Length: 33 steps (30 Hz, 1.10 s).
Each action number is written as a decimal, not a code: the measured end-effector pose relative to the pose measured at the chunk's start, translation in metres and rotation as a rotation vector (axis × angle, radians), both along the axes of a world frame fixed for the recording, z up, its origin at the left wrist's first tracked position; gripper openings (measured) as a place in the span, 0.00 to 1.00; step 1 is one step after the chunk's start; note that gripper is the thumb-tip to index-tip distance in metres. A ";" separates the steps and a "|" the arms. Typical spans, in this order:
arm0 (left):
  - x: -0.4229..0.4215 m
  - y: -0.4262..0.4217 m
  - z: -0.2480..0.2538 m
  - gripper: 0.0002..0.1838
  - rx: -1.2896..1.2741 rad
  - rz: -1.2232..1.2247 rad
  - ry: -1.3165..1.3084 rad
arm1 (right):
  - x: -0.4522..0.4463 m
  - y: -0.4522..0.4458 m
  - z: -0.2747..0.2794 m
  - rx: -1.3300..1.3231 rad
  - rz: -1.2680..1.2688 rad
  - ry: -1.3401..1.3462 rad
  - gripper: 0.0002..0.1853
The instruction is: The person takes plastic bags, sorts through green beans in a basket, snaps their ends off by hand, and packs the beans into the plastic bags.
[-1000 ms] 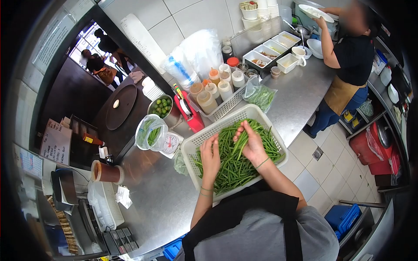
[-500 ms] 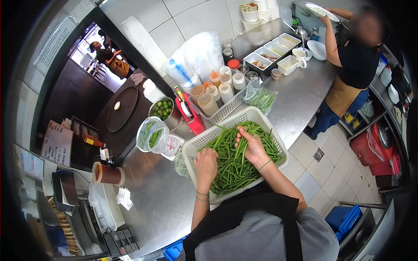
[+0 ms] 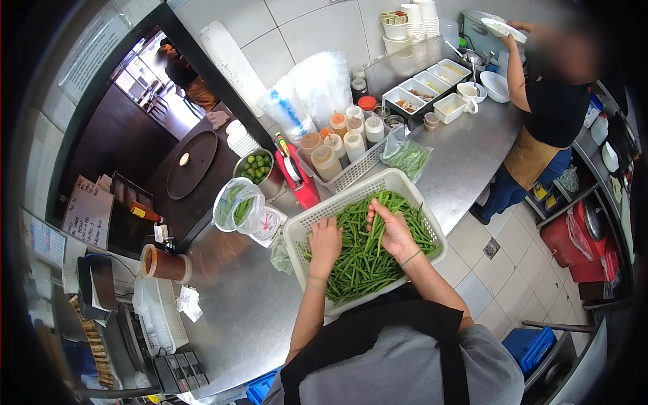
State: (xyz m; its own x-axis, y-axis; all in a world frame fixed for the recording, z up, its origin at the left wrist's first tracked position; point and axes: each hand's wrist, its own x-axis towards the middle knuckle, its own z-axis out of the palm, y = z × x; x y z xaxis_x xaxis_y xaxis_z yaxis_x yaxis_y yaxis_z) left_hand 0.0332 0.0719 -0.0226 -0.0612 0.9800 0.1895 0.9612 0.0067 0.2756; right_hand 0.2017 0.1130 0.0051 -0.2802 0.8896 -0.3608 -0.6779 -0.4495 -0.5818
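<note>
A white perforated basket (image 3: 295, 236) full of green beans (image 3: 361, 270) stands on the steel counter in front of my body. My right hand (image 3: 393, 233) is closed around a small bunch of beans over the basket's right half. On the left side, my left hand (image 3: 325, 241) reaches down into the basket, its fingers at the beans; whether it grips any is too small to tell. Left of the basket, a white kitchen scale (image 3: 268, 224) stands beside a bag-lined container (image 3: 238, 206) with more beans inside.
Behind the basket are a red tape dispenser (image 3: 297, 179), a crate of squeeze bottles (image 3: 344, 172) and a bag of greens (image 3: 408, 156). A pot of green limes (image 3: 256, 167) stands at the back left. A co-worker (image 3: 550, 115) holds a plate (image 3: 504, 30) at the right.
My left hand has lowered into the basket from above the beans. My right hand stays closed on beans, slightly shifted. In the doorway, the people have moved.
</note>
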 end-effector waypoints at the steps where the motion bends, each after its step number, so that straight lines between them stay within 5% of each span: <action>1: 0.002 0.006 -0.008 0.12 -0.008 0.013 0.072 | 0.000 -0.002 0.000 0.008 0.001 0.001 0.10; 8: -0.006 0.005 -0.012 0.14 -0.045 0.020 0.124 | 0.001 -0.001 -0.004 0.040 -0.019 0.016 0.10; 18: 0.004 -0.033 0.076 0.15 -0.021 0.133 -0.216 | -0.028 -0.023 -0.006 0.013 0.197 -0.010 0.17; 21: 0.011 -0.040 0.075 0.14 -0.123 -0.064 -0.283 | -0.032 -0.029 -0.001 0.152 0.290 -0.038 0.19; 33: -0.005 -0.047 0.058 0.15 -0.339 -0.211 -0.364 | -0.016 -0.012 -0.002 -0.022 0.056 0.097 0.10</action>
State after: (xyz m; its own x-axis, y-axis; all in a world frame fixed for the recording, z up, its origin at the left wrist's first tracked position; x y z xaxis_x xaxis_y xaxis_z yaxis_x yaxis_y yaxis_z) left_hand 0.0278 0.0250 0.0355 0.1408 0.9807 -0.1358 0.7939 -0.0299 0.6073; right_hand 0.1853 0.1014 0.0031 -0.3634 0.8640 -0.3485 -0.7043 -0.4996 -0.5043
